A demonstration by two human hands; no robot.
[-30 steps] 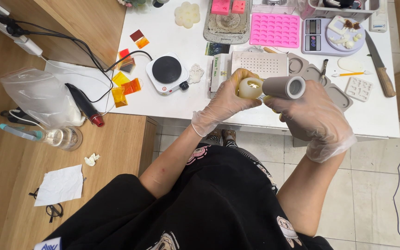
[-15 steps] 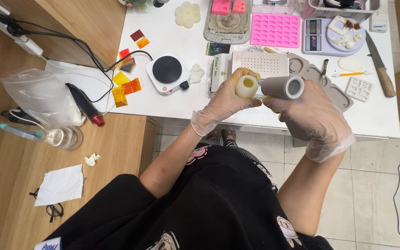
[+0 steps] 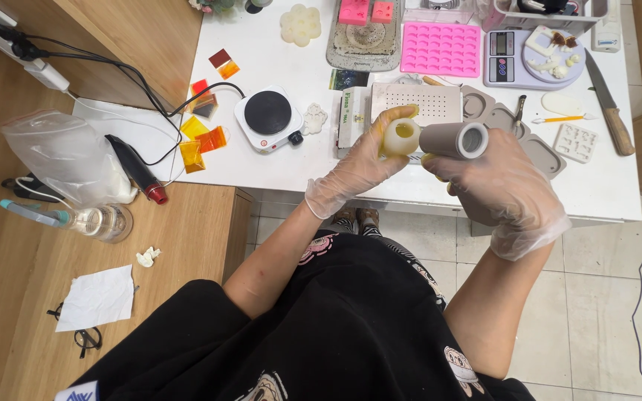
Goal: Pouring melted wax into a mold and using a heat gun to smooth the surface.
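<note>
Hands work just past the white table [image 3: 291, 167] front edge, open tiled floor below | left hand [image 3: 362, 165], gloved, fingers curled around a pale cream, hollow-topped mould piece [image 3: 400, 138] | right hand [image 3: 495, 182] wrapped around a grey tube [image 3: 455, 139], open end showing, touching that piece | pink cavity tray [image 3: 441, 48] near the far edge looks unfilled

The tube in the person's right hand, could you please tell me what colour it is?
The tube is a matte grey-taupe with a paler rim, seen best in the head view.

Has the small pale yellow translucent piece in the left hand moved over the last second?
Yes, slightly. The pale yellow translucent piece has turned in the left hand, opening now facing the camera, staying beside the grey cylindrical tube.
</note>
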